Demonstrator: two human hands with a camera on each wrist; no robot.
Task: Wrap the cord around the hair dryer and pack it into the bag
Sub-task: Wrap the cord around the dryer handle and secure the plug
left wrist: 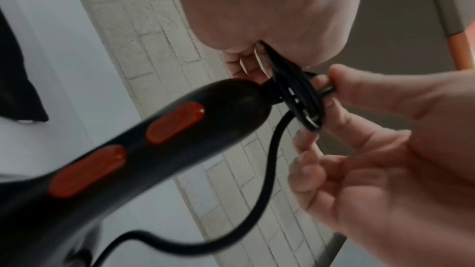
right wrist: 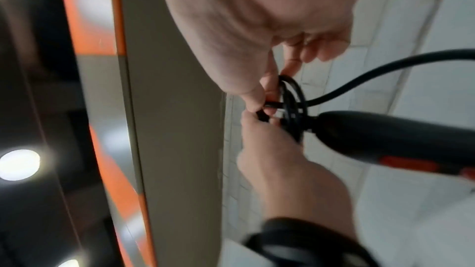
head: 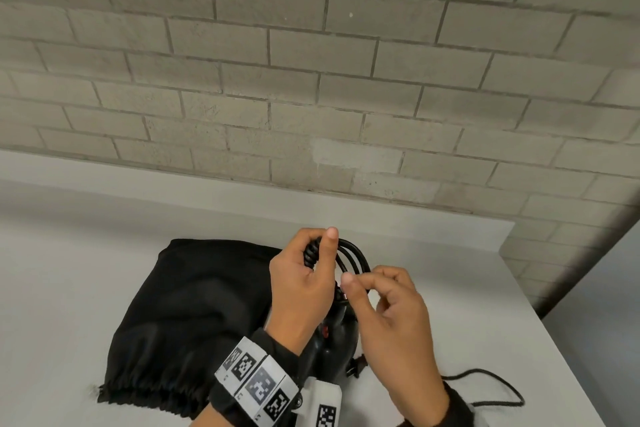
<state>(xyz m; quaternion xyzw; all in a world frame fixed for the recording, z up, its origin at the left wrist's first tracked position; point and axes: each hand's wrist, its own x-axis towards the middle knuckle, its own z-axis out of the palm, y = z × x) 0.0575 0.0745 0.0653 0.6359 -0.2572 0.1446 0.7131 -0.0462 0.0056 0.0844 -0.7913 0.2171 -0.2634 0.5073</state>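
Cord (head: 349,255): coiled loops are held above the bench (head: 104,253), at the handle end of the hair dryer (left wrist: 154,139).
Left hand (head: 304,282): fingers are curled round the coils.
Right hand (head: 388,308): the free strand is pinched just beside the loops.
Bag (head: 194,315): lies left of both hands.

Both hands (head: 349,291) raised, fingers curled

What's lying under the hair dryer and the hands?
The black bag lies flat on the table, partly beneath the left hand and hair dryer. Its covered right edge can't be seen.
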